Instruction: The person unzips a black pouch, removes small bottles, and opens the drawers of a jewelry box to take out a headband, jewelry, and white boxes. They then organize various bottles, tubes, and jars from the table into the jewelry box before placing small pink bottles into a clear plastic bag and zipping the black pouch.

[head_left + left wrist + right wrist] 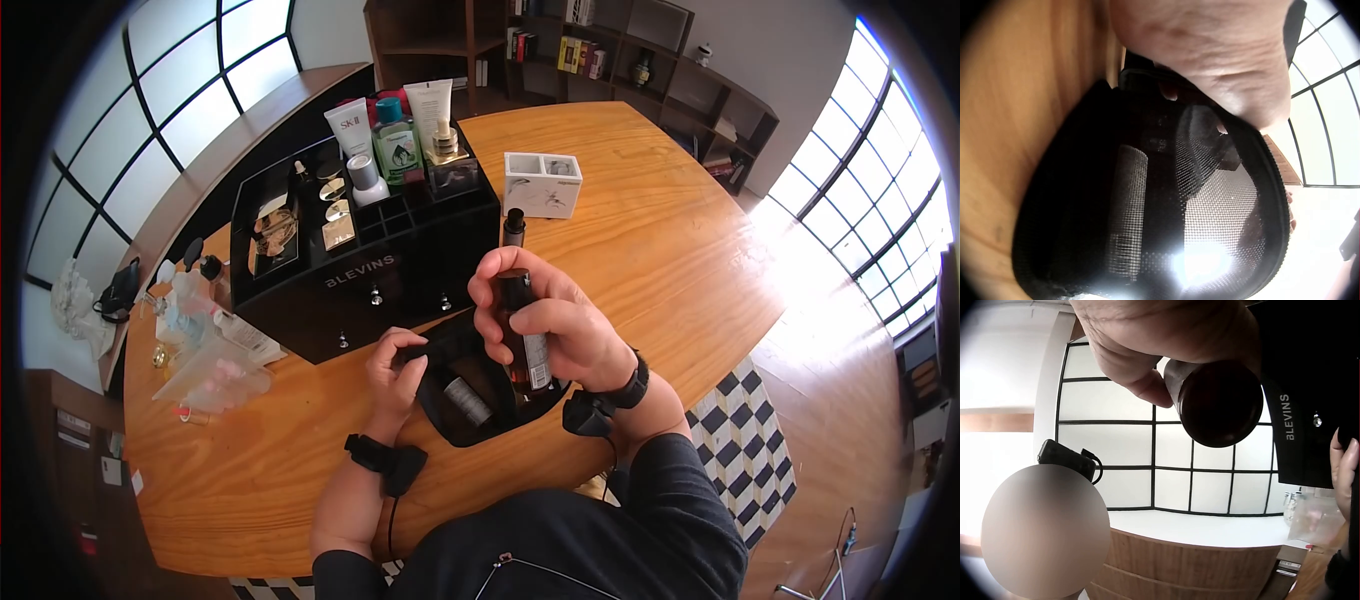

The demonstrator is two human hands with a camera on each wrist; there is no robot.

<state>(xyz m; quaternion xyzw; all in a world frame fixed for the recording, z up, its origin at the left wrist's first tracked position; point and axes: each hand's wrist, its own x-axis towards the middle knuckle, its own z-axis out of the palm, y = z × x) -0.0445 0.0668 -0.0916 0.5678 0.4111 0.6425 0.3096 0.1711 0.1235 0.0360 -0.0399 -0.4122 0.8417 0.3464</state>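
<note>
My right hand (575,325) holds an amber bottle with a dark cap (538,362) above the right side of a black zip pouch (450,430). The bottle is nearly upright, its label facing me, and its round dark base (1222,406) fills the middle of the right wrist view. My left hand (395,375) grips the pouch's left edge, holding it spread; fingertips show past the mesh panel (1222,194) in the left wrist view. Inside the pouch lies a small dark cylinder with a grey printed label (467,400).
A black BLEVINS organizer (350,290) stands just behind the pouch, carrying several tubes and bottles. Beyond my right hand are a dark slim bottle (514,225) and a white divided box (541,195). Plastic bags (215,375) and small items clutter the table's left side.
</note>
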